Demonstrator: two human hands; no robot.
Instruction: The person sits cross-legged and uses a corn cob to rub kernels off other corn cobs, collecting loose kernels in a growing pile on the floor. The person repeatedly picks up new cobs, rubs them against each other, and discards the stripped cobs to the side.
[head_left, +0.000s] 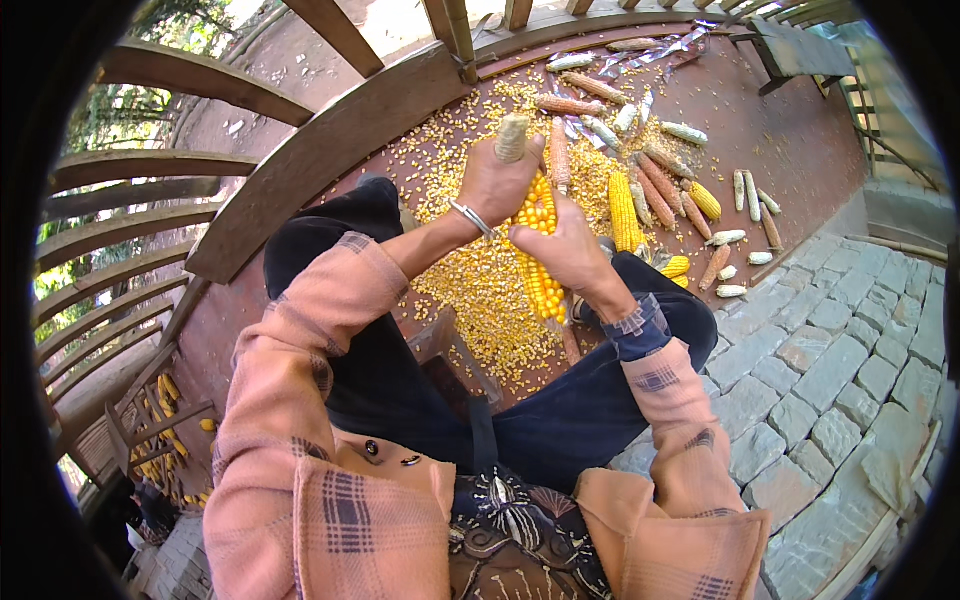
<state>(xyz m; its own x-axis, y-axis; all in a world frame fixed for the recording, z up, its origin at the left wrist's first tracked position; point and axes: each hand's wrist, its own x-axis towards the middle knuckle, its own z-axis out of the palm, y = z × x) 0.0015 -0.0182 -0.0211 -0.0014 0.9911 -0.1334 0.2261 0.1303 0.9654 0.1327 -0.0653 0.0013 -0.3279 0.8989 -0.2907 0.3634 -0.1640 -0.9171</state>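
Note:
My left hand (487, 180), with a metal bangle at its wrist, is closed around a pale bare corncob (512, 136) whose end sticks up out of the fist. Its lower edge meets the upper part of a yellow ear of corn (538, 281). My right hand (571, 251) grips that ear, thumb across its front; the ear still bears many kernels. How far the cob reaches inside my left fist is hidden. Below both hands, loose corn kernels (472, 292) cover the reddish floor between my bent legs. Another full yellow ear (622, 210) lies just right of my right hand.
Several stripped cobs (656, 191) are scattered ahead and to the right. A wooden railing (337, 161) curves along the left. Grey stone paving (817, 360) lies at right, and a small bench (802, 49) stands far right. More ears (169, 420) are heaped at lower left.

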